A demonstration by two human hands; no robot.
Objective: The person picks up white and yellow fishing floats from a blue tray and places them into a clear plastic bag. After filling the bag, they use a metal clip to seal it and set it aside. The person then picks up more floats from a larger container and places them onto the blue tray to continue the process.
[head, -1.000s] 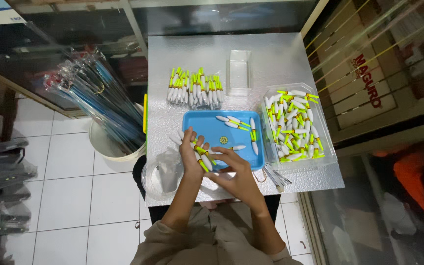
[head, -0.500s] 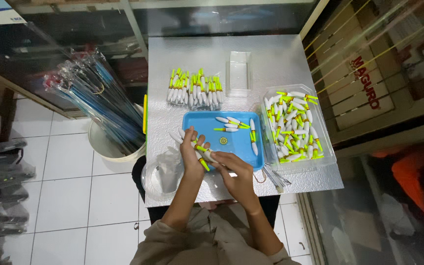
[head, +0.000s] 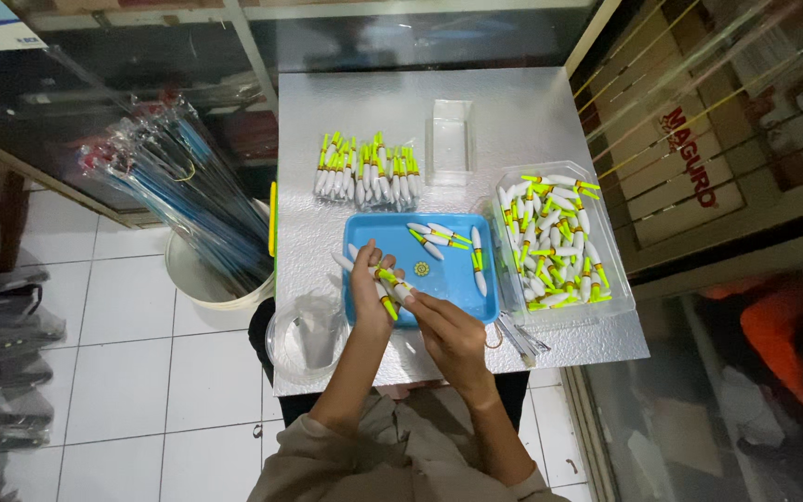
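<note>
Both hands, left hand (head: 371, 288) and right hand (head: 450, 336), grip floats (head: 388, 286) over the blue tray's (head: 453, 276) near edge (table rim close).

**Hands gather floats over a blue tray**

The left hand (head: 371, 284) grips a small bundle of white-and-yellow floats (head: 386, 286) above the blue tray (head: 448, 279); the right hand (head: 453, 336) touches the bundle's end. A clear bin (head: 606, 279) of floats stands just right of the tray on the counter (head: 513, 121).
</note>
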